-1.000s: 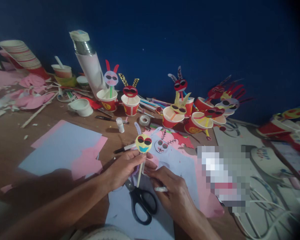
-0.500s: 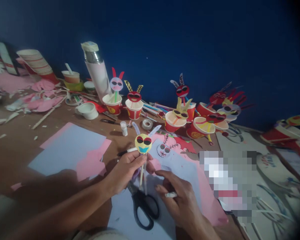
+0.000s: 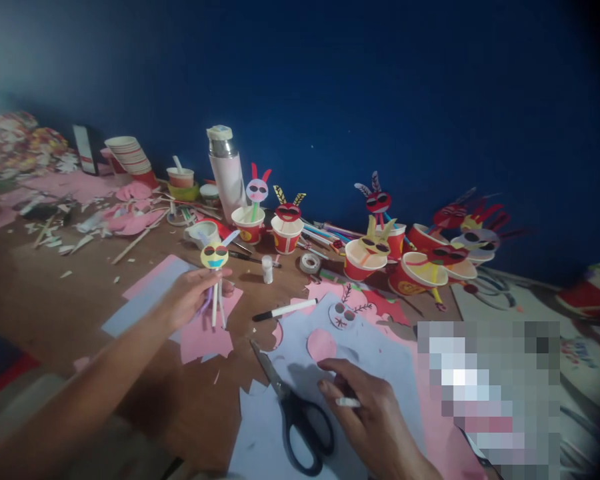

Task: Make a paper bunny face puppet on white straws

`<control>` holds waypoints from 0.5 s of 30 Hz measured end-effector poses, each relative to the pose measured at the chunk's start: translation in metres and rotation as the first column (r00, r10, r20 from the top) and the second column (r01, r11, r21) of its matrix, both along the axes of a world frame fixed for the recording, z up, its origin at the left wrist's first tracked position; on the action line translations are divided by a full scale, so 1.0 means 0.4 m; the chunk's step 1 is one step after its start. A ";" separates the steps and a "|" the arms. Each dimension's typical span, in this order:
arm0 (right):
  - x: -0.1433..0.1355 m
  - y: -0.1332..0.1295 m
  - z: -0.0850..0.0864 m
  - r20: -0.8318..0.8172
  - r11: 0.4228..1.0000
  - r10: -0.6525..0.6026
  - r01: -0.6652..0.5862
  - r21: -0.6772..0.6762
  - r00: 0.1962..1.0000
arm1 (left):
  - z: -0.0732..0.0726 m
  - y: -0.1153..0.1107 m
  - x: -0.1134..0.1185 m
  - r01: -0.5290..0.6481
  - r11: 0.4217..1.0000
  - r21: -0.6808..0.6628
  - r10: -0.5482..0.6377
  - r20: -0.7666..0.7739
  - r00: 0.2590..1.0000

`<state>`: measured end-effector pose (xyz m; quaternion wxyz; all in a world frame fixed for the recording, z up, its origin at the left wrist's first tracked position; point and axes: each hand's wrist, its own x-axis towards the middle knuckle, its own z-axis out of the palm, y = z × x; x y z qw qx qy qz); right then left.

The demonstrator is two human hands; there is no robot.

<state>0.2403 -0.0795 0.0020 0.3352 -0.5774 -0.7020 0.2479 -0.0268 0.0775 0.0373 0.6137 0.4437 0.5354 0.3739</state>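
Observation:
Between its fingers my left hand holds a yellow paper face puppet with dark red eyes, a blue mouth, pale ears and hanging stick legs. Over the bluish paper, my right hand curls around a small white stick-like item, perhaps a pen. Just beyond its fingertips lies a pink paper disc. Black-handled scissors lie left of that hand, blades pointing away. A white face cutout and a black-and-white marker rest farther back.
Several red cups with paper faces, one a cup, line the back. A white bottle stands behind them, near a tape roll and glue stick. Stacked cups and paper scraps are at left.
My left hand has moved left with the yellow puppet, away from my right hand. The marker and pink disc now show fully. The camera view has shifted.

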 end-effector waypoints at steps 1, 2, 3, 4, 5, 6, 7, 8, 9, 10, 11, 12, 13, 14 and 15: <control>-0.002 0.001 -0.001 0.002 1.000 -0.001 0.001 -0.003 1.000 | -0.004 0.006 -0.003 0.020 1.000 -0.020 -0.021 -0.007 1.000; -0.003 0.002 -0.001 0.000 1.000 -0.002 0.002 -0.008 1.000 | -0.007 0.010 -0.004 0.048 0.998 -0.047 -0.049 -0.014 0.999; -0.004 0.003 -0.001 -0.004 1.000 0.000 0.000 -0.018 1.000 | -0.009 0.013 -0.003 0.074 0.995 -0.071 -0.075 -0.025 0.997; -0.005 0.003 -0.001 -0.009 1.000 0.001 -0.001 -0.029 1.000 | -0.010 0.015 -0.001 0.092 0.992 -0.085 -0.096 -0.037 0.995; -0.005 0.004 -0.001 -0.016 0.999 0.000 -0.001 -0.042 1.000 | -0.010 0.016 -0.001 0.111 0.989 -0.097 -0.116 -0.052 0.992; -0.005 0.004 -0.001 -0.021 0.999 -0.005 0.004 -0.050 1.000 | -0.009 0.018 -0.001 0.128 0.986 -0.107 -0.136 -0.071 0.988; -0.004 0.004 0.000 -0.026 0.998 -0.010 0.009 -0.057 1.000 | -0.007 0.020 -0.004 0.145 0.983 -0.116 -0.156 -0.093 0.983; -0.003 0.004 0.000 -0.027 0.998 -0.014 0.013 -0.062 1.000 | -0.005 0.021 -0.010 0.158 0.980 -0.121 -0.172 -0.120 0.978; -0.002 0.003 0.000 -0.026 0.998 -0.014 0.013 -0.065 1.000 | -0.003 0.023 -0.017 0.162 0.979 -0.120 -0.179 -0.151 0.972; -0.001 0.003 0.001 -0.025 0.998 -0.010 0.008 -0.066 1.000 | -0.001 0.023 -0.026 0.159 0.981 -0.114 -0.178 -0.185 0.966; 0.000 0.002 0.001 -0.023 0.998 -0.004 0.003 -0.068 1.000 | 0.001 0.023 -0.035 0.149 0.984 -0.100 -0.167 -0.221 0.961; 0.001 0.001 0.001 -0.022 0.997 0.001 -0.002 -0.071 1.000 | 0.002 0.021 -0.044 0.143 0.986 -0.083 -0.159 -0.252 0.955; 0.001 0.000 0.002 -0.024 0.997 0.001 -0.003 -0.074 1.000 | 0.004 0.018 -0.052 0.149 0.986 -0.071 -0.163 -0.276 0.947; 0.001 0.000 0.002 -0.026 0.997 0.002 -0.004 -0.077 1.000 | 0.005 0.014 -0.059 0.165 0.984 -0.064 -0.177 -0.298 0.938; 0.000 0.000 0.003 -0.030 0.997 0.001 -0.004 -0.079 1.000 | 0.007 0.009 -0.064 0.189 0.980 -0.061 -0.199 -0.323 0.925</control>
